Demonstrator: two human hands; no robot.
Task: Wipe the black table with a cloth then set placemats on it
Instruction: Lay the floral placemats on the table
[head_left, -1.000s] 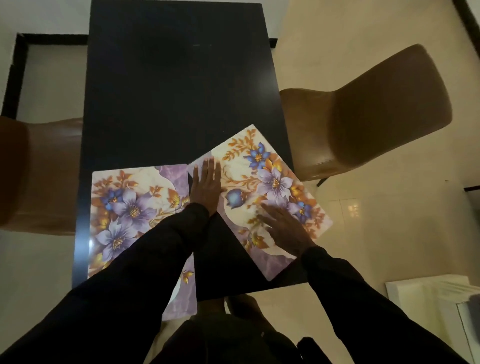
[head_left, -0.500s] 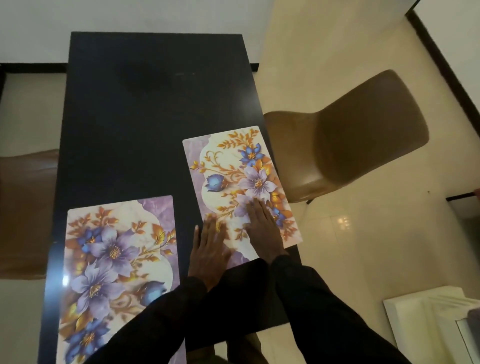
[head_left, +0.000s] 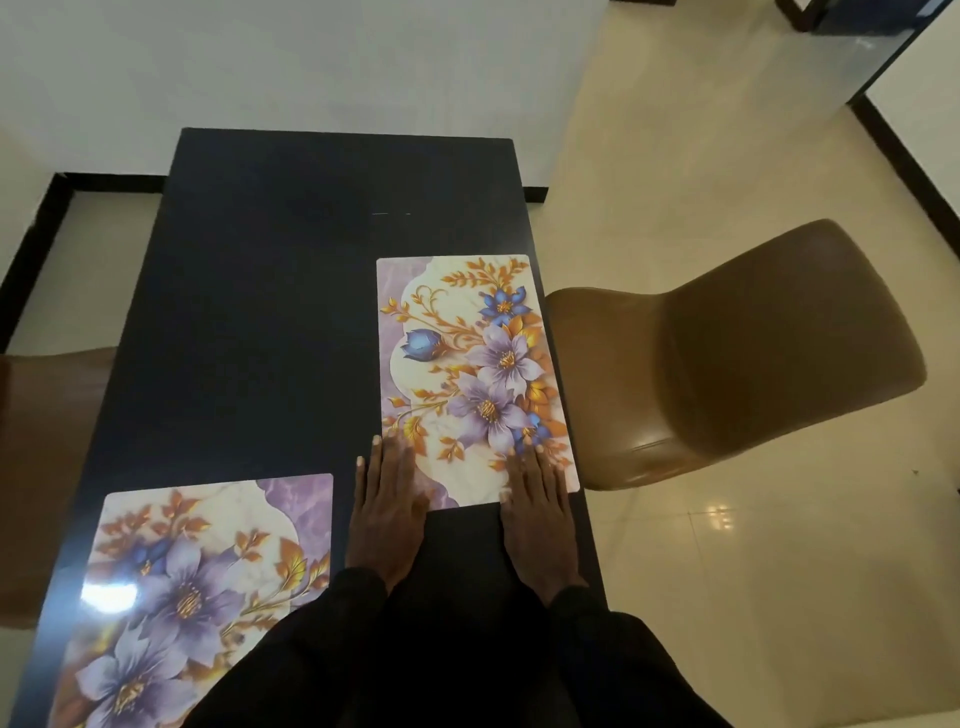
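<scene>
Two floral placemats lie on the black table (head_left: 249, 322). The right placemat (head_left: 467, 364) sits lengthwise along the table's right edge, in front of the brown chair. The left placemat (head_left: 197, 582) lies near the table's left edge, close to me, partly covered by my dark sleeve. My left hand (head_left: 387, 512) lies flat with straight fingers, fingertips on the right placemat's near left corner. My right hand (head_left: 537, 519) lies flat too, fingertips on that placemat's near right corner. No cloth is in view.
A brown leather chair (head_left: 737, 364) stands right of the table, its seat tucked toward the table edge. Another brown chair (head_left: 47, 457) shows at the left. A white wall and dark skirting run behind the table. Cream floor tiles (head_left: 753, 571) spread to the right.
The right placemat has turned from a diagonal to lie straight along the table's right edge and slid farther away. Both hands moved back to its near corners. The head view shifted.
</scene>
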